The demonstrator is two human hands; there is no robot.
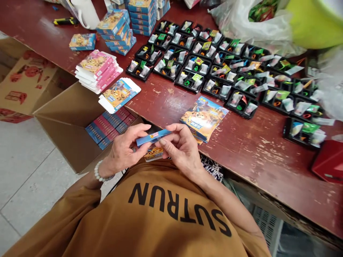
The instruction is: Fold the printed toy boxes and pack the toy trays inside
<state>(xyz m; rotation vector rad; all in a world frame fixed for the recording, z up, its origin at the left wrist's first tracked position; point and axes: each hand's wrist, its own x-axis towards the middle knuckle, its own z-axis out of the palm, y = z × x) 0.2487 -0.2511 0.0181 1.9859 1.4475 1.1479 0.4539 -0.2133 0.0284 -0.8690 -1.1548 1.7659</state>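
Between my two hands, close to my body, I hold a small blue printed box (153, 136) with its narrow side facing up. My left hand (128, 148) grips the left end, thumb below and fingers above. The right end sits in my right hand (183, 148), fingers curled and thumb pressed near the edge. Part of the box's picture face shows underneath; the rest is hidden by my fingers. Just beyond my right hand, a stack of flat printed cards or cartons (204, 117) lies at the table edge. A flattened blue carton (119, 95) with white flaps lies farther left.
Rows of black trays (187, 82) with small bagged items cover the table's far side. Pink cartons (98, 69) and stacked blue boxes (114, 26) stand at left. An open cardboard box (66, 125) of packed boxes sits below the table edge. A red object (328, 160) stands right.
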